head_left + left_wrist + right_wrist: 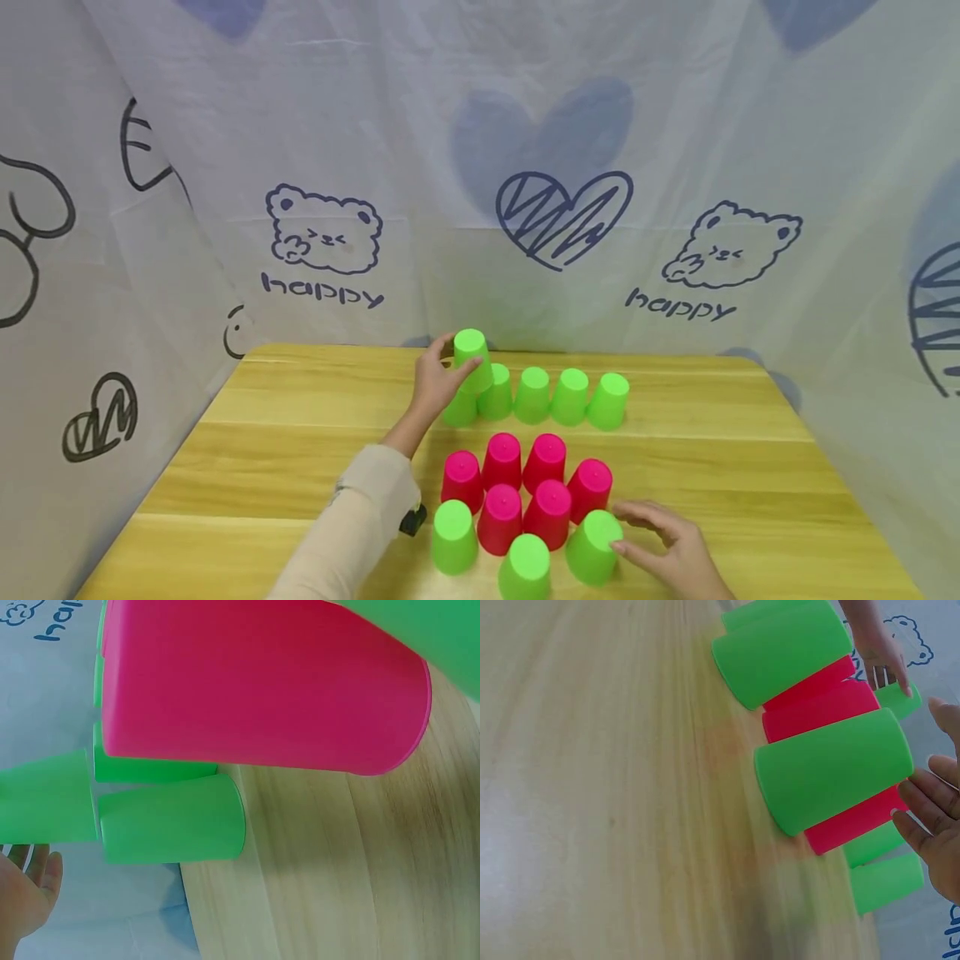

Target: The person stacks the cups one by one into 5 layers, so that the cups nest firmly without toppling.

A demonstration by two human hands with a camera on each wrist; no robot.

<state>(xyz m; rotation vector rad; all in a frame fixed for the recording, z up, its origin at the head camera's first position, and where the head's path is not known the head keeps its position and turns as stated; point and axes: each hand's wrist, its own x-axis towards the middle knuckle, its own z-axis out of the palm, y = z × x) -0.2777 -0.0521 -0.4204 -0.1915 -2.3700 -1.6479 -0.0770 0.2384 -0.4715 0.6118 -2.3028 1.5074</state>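
My left hand (437, 382) grips an upside-down green cup (471, 360) just above the left end of a back row of green cups (533, 396). In the left wrist view the held cup (45, 799) has its rim close over the top of a standing cup (172, 821); I cannot tell whether they touch. Beside the front right green cup (594, 547) is my right hand (675, 546), its fingers spread and bent loosely. Seen from the right wrist, the fingertips (922, 802) lie close to the top end of that cup (832, 772), without closing round it.
Several pinkish-red cups (502, 518) stand upside down in a cluster between the back row and the front green cups. Two more green cups (453, 537) stand front left and front middle. A small black object (412, 520) lies by the left sleeve. A printed curtain (570, 300) hangs behind the wooden table (712, 433).
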